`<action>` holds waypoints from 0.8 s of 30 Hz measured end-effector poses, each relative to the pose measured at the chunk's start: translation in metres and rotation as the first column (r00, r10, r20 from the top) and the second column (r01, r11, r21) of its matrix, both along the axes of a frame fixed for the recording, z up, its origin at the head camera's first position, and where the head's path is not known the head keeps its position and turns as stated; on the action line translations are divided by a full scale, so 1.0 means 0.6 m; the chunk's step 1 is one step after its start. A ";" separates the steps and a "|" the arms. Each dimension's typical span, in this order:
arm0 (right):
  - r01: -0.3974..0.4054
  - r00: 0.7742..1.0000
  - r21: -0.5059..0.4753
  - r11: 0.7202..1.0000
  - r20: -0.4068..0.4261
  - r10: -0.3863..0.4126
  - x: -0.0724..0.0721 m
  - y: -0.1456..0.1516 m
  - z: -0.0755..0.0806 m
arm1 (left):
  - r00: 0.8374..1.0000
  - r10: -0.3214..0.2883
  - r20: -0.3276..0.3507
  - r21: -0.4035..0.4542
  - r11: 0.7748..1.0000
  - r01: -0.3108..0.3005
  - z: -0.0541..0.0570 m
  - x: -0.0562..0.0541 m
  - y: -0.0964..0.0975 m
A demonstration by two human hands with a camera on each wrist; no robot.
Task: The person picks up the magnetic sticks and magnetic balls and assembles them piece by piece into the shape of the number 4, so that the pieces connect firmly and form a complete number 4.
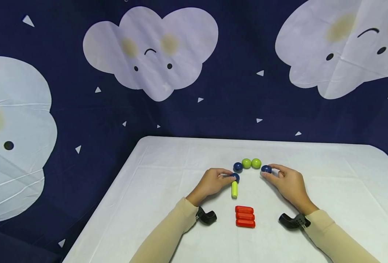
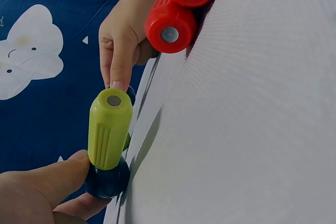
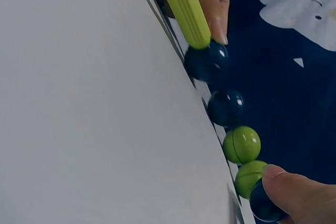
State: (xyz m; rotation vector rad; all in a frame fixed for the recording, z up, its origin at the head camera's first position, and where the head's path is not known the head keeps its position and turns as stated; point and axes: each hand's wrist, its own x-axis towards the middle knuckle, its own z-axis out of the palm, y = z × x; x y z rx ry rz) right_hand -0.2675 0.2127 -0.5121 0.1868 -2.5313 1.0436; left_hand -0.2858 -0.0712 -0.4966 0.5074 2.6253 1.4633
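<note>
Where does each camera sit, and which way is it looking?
Head: worn on the head, looking forward and down at the white table; left hand, right hand, left sleeve and right sleeve show.
Left wrist: worn there, looking past the left hand's blue ball and yellow-green rod; the right hand shows beyond.
Right wrist: worn there, looking across the right hand's blue ball and two green balls; the left hand shows at the top.
Both wrist views share the rod and both hands.

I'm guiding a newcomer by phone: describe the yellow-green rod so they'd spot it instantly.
On the white table, find the left hand pinching a dark blue ball. The yellow-green rod touches that ball, on the side facing three red rods. It's the only rod not red.
</note>
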 end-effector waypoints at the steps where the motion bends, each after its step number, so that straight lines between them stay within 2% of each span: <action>1: -0.002 1.000 -0.001 1.000 0.003 0.002 0.003 -0.001 0.000 | 1.000 -0.001 -0.001 0.000 1.000 0.001 0.000 0.000 0.000; 12: -0.017 0.999 -0.009 1.000 0.035 0.018 0.035 -0.025 0.004 | 1.000 -0.003 -0.010 -0.011 1.000 0.003 -0.001 0.000 -0.001; 18: -0.060 0.997 -0.013 0.998 0.044 0.061 0.054 -0.044 0.002 | 1.000 0.004 -0.013 -0.016 1.000 -0.004 -0.003 -0.001 0.000; 24: -0.109 0.994 -0.001 0.994 0.016 0.109 0.071 -0.061 0.003 | 1.000 0.010 -0.010 -0.011 1.000 -0.010 -0.003 -0.002 0.001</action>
